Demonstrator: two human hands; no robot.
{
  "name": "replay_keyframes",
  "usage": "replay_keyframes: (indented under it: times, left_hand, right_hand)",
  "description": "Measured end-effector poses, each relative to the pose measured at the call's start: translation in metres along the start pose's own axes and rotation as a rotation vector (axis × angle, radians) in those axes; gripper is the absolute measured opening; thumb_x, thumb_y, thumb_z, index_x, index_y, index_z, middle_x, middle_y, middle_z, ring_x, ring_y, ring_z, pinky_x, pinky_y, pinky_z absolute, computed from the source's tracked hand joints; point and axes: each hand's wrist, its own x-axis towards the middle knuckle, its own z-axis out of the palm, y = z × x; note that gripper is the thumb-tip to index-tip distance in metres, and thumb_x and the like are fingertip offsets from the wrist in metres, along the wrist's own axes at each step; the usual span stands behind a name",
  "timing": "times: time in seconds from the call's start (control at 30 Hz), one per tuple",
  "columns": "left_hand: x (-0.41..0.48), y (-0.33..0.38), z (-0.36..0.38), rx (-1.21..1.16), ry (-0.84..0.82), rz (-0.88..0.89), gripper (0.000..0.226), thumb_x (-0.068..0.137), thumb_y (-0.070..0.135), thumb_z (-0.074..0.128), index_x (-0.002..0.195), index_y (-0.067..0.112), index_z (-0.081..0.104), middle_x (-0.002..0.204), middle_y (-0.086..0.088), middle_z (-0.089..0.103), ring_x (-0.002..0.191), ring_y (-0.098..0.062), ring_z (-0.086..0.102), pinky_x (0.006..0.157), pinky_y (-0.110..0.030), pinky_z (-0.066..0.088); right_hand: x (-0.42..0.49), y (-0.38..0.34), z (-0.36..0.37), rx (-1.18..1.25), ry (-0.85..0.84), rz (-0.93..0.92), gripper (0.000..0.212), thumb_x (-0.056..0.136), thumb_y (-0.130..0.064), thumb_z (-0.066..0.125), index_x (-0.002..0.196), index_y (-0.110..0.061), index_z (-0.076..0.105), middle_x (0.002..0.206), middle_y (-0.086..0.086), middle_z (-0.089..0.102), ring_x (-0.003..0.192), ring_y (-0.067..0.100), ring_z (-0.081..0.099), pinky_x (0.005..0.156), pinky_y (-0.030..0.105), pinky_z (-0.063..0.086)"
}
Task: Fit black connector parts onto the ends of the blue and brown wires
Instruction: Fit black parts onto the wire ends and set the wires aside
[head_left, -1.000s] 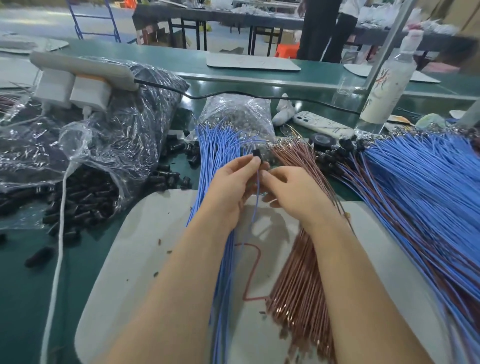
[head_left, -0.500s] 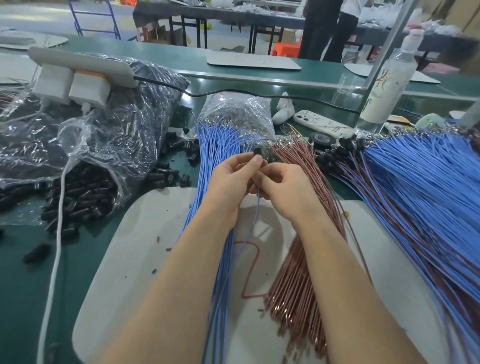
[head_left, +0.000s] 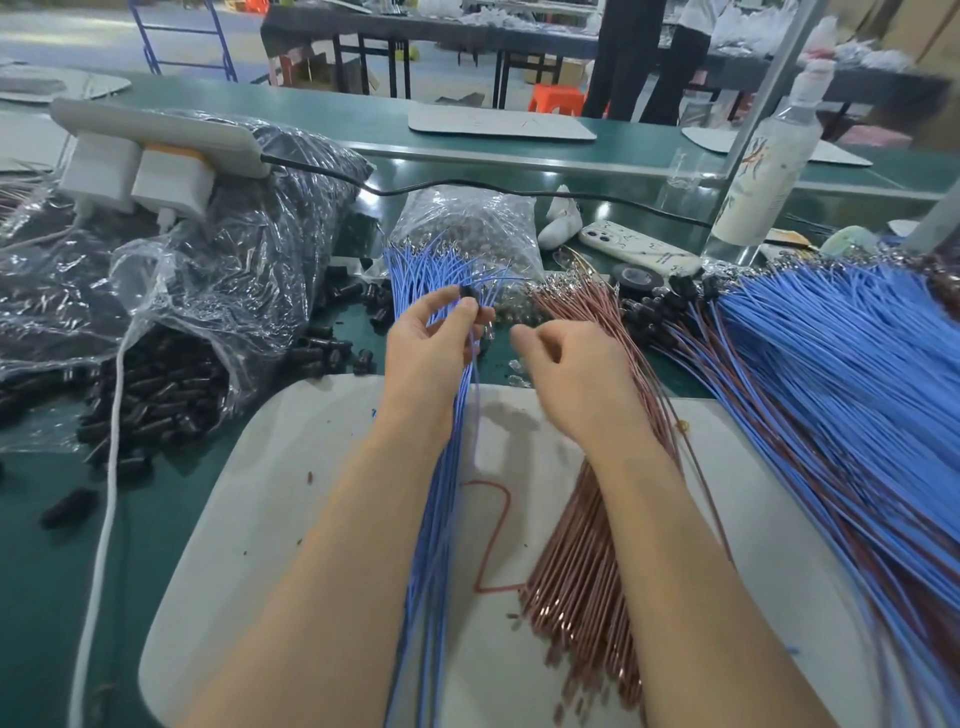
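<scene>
- Hands have come apart: the left hand (head_left: 434, 358) pinches a black connector (head_left: 470, 294), with one blue wire (head_left: 474, 395) hanging from it over the blue wire bundle (head_left: 431, 545).
- The right hand (head_left: 576, 374), at the connector a moment ago, has swung toward the brown wires (head_left: 587, 561). Its fingers are curled and blurred, so I cannot tell whether it holds anything.
- The blue end is probably seated, and a brown wire comes next.
- At left a clear bag (head_left: 171, 291) spills black parts (head_left: 156, 400) onto the table (head_left: 52, 571). What the smaller bag (head_left: 467, 223) behind the blue wires holds is unclear.
</scene>
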Motion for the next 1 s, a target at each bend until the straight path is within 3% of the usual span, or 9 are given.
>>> replay_keyframes:
  times: [0.07,0.13,0.33,0.5,0.6,0.7,0.83,0.9,1.0]
  left_hand:
    - [0.001,0.002,-0.005,-0.031,0.042,-0.005,0.016,0.094,0.009,0.054,0.106,0.019,0.057,0.075,-0.001,0.067,0.060,-0.004,0.057,0.060,-0.017,0.048]
    - [0.001,0.005,-0.008,-0.071,0.055,-0.029,0.012,0.094,0.010,0.053,0.097,0.018,0.060,0.069,0.002,0.067,0.058,-0.005,0.056,0.058,-0.017,0.049]
    - [0.000,0.006,-0.007,-0.090,-0.024,-0.160,0.013,0.092,0.013,0.058,0.081,0.010,0.065,0.066,0.004,0.069,0.054,-0.001,0.057,0.053,-0.015,0.050]
    - [-0.002,0.008,-0.004,-0.045,-0.185,-0.223,0.009,0.092,0.014,0.055,0.093,0.012,0.064,0.077,0.004,0.071,0.061,-0.004,0.058,0.055,-0.016,0.049]
    - [-0.009,0.010,-0.001,-0.010,-0.409,-0.246,0.013,0.083,0.012,0.062,0.096,0.011,0.062,0.098,-0.007,0.065,0.066,-0.008,0.061,0.063,-0.019,0.052]
    - [-0.016,0.010,0.000,0.051,-0.634,-0.291,0.037,0.072,0.017,0.062,0.107,0.005,0.058,0.109,-0.013,0.063,0.081,-0.013,0.061,0.078,-0.022,0.051]
    - [-0.022,0.007,0.003,0.145,-0.745,-0.276,0.028,0.075,0.018,0.061,0.101,0.008,0.059,0.097,-0.003,0.072,0.084,-0.006,0.065,0.080,-0.020,0.049]
    - [-0.020,0.006,0.005,0.110,-0.645,-0.202,0.018,0.083,0.012,0.059,0.100,0.008,0.061,0.092,-0.002,0.072,0.084,-0.007,0.064,0.079,-0.019,0.048]
    - [-0.013,0.008,0.004,0.020,-0.433,-0.069,0.016,0.090,0.008,0.053,0.103,0.007,0.062,0.108,-0.006,0.068,0.092,-0.009,0.059,0.085,-0.024,0.043]
  right_hand:
    - [0.005,0.008,-0.007,-0.202,0.109,0.103,0.030,0.092,-0.043,0.056,0.108,-0.020,0.065,0.108,0.008,0.062,0.103,0.028,0.055,0.086,0.036,0.042]
    - [0.009,0.020,-0.009,-0.367,0.068,0.246,0.037,0.090,-0.040,0.061,0.121,-0.021,0.057,0.124,0.009,0.052,0.116,0.031,0.047,0.095,0.040,0.037]
    - [0.012,0.027,-0.005,-0.278,0.122,0.264,0.017,0.091,-0.028,0.060,0.105,-0.018,0.064,0.115,0.006,0.060,0.108,0.027,0.053,0.091,0.037,0.040]
    - [0.010,0.021,-0.014,0.253,0.295,-0.021,0.007,0.087,-0.026,0.067,0.081,-0.022,0.067,0.073,-0.010,0.064,0.064,-0.005,0.056,0.057,0.006,0.036]
    - [0.009,0.010,-0.019,0.797,0.196,0.018,0.009,0.089,-0.021,0.066,0.080,-0.020,0.064,0.058,-0.007,0.064,0.047,0.000,0.052,0.048,0.012,0.042]
    - [0.011,0.009,-0.022,1.168,0.241,0.165,0.008,0.093,-0.012,0.060,0.085,-0.012,0.060,0.058,-0.002,0.066,0.049,0.007,0.059,0.049,0.018,0.049]
    - [0.013,0.017,-0.030,1.490,0.351,0.225,0.009,0.096,-0.008,0.054,0.088,-0.009,0.058,0.071,0.003,0.069,0.067,0.012,0.068,0.062,0.020,0.054]
    - [0.014,0.015,-0.028,1.423,0.275,0.251,0.011,0.098,-0.015,0.052,0.091,-0.009,0.059,0.083,0.006,0.067,0.069,0.012,0.065,0.064,0.022,0.054]
    - [0.011,0.012,-0.020,0.827,0.012,0.263,0.022,0.098,-0.028,0.050,0.087,-0.015,0.062,0.090,0.004,0.068,0.058,0.007,0.051,0.056,0.023,0.045]
